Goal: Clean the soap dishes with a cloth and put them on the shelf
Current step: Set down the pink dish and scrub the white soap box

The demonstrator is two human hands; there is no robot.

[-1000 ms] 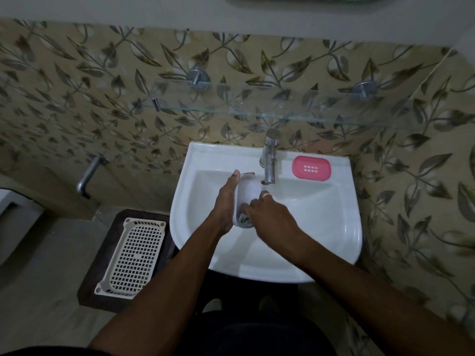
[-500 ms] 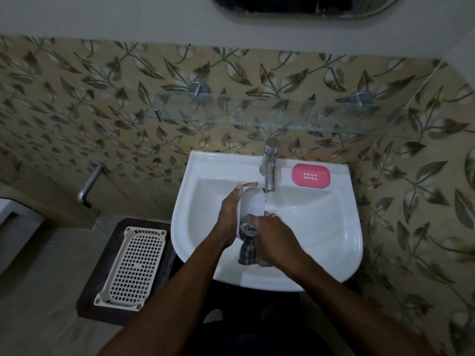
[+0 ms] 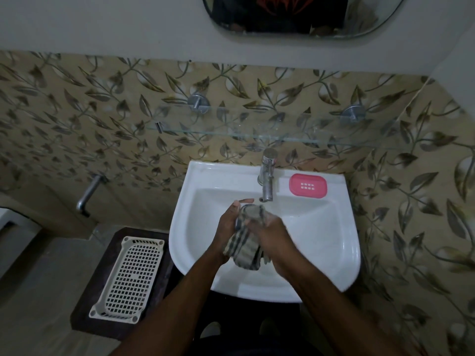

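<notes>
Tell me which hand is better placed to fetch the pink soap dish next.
Right, probably. The right hand is on the same side of the metal tap as the pink plastic soap dish.

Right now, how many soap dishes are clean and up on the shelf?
None yet: the glass shelf holds nothing. In hand: the left hand and right hand work a striped cloth over the sink; the cloth covers whatever they hold, so a dish there cannot be confirmed. Left: the pink soap dish sits untouched on the sink rim beside the tap.
</notes>
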